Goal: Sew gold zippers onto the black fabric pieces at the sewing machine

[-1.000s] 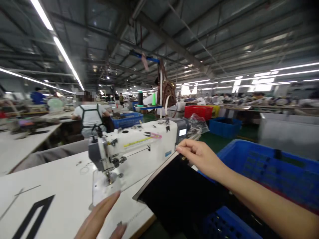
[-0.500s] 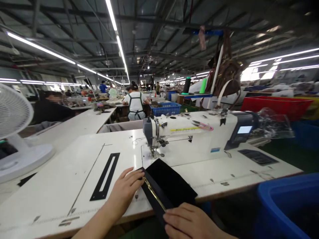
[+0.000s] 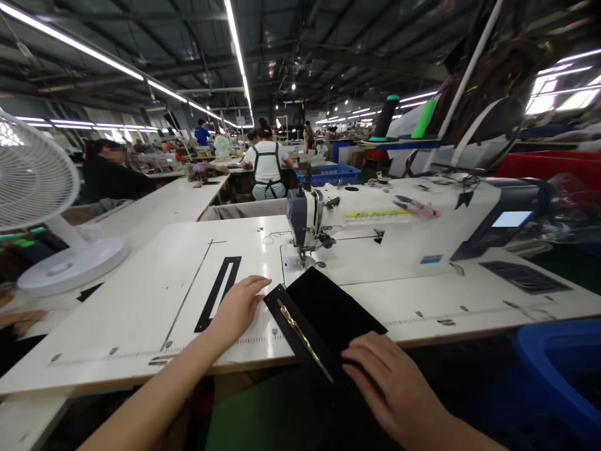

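Note:
A black fabric piece (image 3: 331, 307) with a gold zipper (image 3: 305, 341) along its left strip lies over the table's front edge, its top corner near the needle of a white sewing machine (image 3: 408, 232). My left hand (image 3: 239, 307) is just left of the strip, apart from it, fingers loosely bent with nothing between them. My right hand (image 3: 389, 382) grips the lower right side of the black piece between thumb and fingers. Left of my left hand, a black slotted frame (image 3: 218, 294) lies flat on the white table (image 3: 141, 300), its lower end beside my wrist.
A white fan (image 3: 70, 263) stands at the left. Thread cones (image 3: 385, 119) and pink-handled snips (image 3: 417, 207) are over and on the machine. A blue bin (image 3: 558, 369) is at the lower right. Several people sit or stand farther back, one in a white shirt (image 3: 268, 163).
My left hand has let go of the strip's top end and moved off to its left, baring the corner. The view has shifted, and the table shows higher up.

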A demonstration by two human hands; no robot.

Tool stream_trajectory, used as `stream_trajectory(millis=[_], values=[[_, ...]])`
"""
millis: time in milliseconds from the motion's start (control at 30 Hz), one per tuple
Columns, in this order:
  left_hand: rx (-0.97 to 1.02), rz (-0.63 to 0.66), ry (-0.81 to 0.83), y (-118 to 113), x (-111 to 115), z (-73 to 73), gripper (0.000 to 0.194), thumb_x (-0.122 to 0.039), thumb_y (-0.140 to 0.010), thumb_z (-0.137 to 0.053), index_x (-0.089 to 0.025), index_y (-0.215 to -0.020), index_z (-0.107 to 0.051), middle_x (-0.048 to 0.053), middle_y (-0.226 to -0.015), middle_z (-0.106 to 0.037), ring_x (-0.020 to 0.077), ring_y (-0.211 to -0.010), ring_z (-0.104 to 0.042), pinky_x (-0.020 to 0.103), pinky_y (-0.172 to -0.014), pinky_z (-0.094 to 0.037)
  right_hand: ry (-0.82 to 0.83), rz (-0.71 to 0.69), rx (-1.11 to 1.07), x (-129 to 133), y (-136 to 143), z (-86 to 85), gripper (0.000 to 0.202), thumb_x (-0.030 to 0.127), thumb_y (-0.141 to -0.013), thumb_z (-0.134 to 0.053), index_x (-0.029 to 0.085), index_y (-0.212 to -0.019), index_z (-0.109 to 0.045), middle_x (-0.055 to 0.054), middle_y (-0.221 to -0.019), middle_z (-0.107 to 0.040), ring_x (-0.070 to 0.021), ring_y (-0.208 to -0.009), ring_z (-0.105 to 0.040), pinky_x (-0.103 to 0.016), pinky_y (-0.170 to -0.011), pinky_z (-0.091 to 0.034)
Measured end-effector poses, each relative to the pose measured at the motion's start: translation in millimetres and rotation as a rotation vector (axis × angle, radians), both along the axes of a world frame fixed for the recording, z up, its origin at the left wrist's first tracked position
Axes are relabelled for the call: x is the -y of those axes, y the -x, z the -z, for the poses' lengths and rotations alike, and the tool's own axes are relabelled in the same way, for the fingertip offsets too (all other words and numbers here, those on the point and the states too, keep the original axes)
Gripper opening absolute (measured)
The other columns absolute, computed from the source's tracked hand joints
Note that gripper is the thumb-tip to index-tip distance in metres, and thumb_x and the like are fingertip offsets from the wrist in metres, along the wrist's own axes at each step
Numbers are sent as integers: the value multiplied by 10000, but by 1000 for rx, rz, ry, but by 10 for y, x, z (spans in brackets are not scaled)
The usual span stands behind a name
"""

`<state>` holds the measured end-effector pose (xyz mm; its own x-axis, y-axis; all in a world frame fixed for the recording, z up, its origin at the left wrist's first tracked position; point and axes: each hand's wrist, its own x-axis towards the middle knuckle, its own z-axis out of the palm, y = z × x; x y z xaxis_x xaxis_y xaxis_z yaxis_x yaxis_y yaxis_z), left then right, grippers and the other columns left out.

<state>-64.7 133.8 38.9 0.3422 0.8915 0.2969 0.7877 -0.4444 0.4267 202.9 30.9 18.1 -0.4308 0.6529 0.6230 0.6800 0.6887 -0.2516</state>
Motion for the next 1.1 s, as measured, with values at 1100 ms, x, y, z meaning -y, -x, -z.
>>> stream_trajectory(millis=[1100], values=[[562, 3, 622, 26, 131, -108, 343, -502, -721, -577, -166, -774, -539, 29, -712, -617, 185, -679, -556, 293, -646, -409, 970, 217, -748, 165, -27, 326, 363, 553, -773, -497, 192, -739, -519, -5, -640, -560, -156, -591, -538, -250, -552, -437]])
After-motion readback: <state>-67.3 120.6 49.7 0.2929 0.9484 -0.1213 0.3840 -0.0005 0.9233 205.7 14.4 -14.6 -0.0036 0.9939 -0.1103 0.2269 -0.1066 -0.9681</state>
